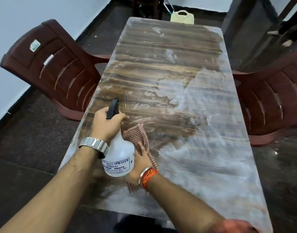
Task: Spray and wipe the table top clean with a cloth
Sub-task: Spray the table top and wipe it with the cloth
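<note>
A long wood-grain table top runs away from me, dark and streaky in its middle and covered with a whitish film on the right and near side. My left hand grips the neck of a white spray bottle with a black trigger head, held above the near left part of the table. My right hand presses flat on a red-and-white checked cloth lying on the table, partly hidden behind the bottle. The whole view is motion-blurred.
A maroon plastic chair stands at the table's left side and another maroon chair at its right. A cream plastic chair back shows at the far end. Dark tiled floor surrounds the table.
</note>
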